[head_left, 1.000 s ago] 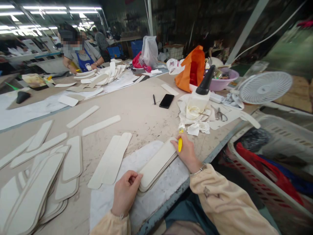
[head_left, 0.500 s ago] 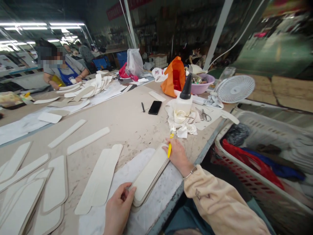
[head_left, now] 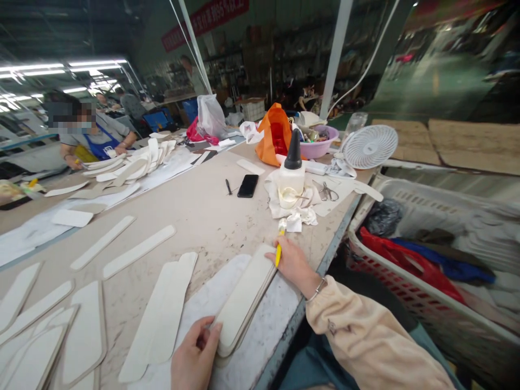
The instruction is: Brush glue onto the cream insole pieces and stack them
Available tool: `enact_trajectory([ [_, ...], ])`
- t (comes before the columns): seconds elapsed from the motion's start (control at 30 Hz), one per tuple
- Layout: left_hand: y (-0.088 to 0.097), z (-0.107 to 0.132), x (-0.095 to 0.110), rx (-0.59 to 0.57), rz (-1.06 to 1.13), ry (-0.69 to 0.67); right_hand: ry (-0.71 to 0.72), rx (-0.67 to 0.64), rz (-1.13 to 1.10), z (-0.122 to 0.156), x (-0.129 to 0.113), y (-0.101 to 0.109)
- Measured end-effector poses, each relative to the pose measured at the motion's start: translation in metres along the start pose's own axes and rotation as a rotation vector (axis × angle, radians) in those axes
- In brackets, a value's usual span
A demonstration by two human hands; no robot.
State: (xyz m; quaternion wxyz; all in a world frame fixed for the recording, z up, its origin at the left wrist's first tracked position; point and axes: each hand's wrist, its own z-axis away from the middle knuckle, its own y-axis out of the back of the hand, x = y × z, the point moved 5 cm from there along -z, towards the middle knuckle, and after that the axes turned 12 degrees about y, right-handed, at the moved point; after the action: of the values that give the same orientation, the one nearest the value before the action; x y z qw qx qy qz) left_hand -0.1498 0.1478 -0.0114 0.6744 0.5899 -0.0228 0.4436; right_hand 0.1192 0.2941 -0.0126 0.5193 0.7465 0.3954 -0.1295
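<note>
A stack of long white panels with rounded corners lies slantwise before me on a white sheet. My left hand pinches the near left corner of the stack, thumb on top and fingers curled at its edge. At the far end, my right hand rests against the stack, its fingers closed round a yellow-handled brush. The brush's whitish tip points away from me, towards crumpled white cloth. To the left, overlapping white panels lie partly on the sheet.
Beyond my right hand stand a white bottle with a black cone cap, scissors and a phone. An orange bag and a fan sit farther back. A basket adjoins the table's right edge. A co-worker works far left.
My view has shifted, so the table's far things appear farther left and slightly lower. Both hands keep nearly the same hold at the stack's two ends.
</note>
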Motion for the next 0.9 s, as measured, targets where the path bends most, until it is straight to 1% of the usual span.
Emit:
enact_trajectory([
  [0.07, 0.0, 0.0, -0.002, 0.004, -0.01, -0.006, -0.022, -0.024, 0.009, 0.0, 0.004, 0.001],
  [0.13, -0.001, 0.0, -0.003, 0.009, -0.015, -0.009, -0.001, -0.038, 0.007, 0.0, 0.004, 0.001],
  [0.27, 0.0, 0.002, 0.0, 0.027, -0.009, -0.031, 0.029, -0.017, -0.04, 0.0, 0.002, 0.002],
  [0.37, 0.0, 0.003, 0.002, 0.044, -0.014, -0.04, 0.025, 0.024, -0.13, 0.0, 0.002, 0.004],
  [0.47, 0.0, 0.003, 0.002, 0.036, -0.025, -0.063, 0.007, 0.096, -0.245, -0.001, 0.001, 0.009],
  [0.53, 0.0, 0.002, 0.002, 0.018, -0.039, -0.092, 0.008, 0.131, -0.321, -0.002, -0.004, 0.013],
  [0.6, 0.004, 0.001, 0.004, 0.029, -0.052, -0.132, 0.013, 0.16, -0.418, -0.004, -0.01, 0.017],
  [0.67, 0.012, 0.0, 0.012, 0.068, -0.031, -0.192, 0.01, 0.171, -0.55, -0.006, -0.018, 0.021],
  [0.77, 0.022, -0.002, 0.035, 0.094, 0.057, -0.294, -0.015, 0.168, -0.762, -0.008, -0.029, 0.026],
  [0.83, 0.023, -0.006, 0.056, 0.036, 0.109, -0.332, -0.033, 0.18, -0.867, -0.008, -0.035, 0.031],
  [0.9, 0.016, -0.01, 0.078, -0.083, 0.142, -0.356, -0.048, 0.19, -0.937, -0.008, -0.041, 0.037],
])
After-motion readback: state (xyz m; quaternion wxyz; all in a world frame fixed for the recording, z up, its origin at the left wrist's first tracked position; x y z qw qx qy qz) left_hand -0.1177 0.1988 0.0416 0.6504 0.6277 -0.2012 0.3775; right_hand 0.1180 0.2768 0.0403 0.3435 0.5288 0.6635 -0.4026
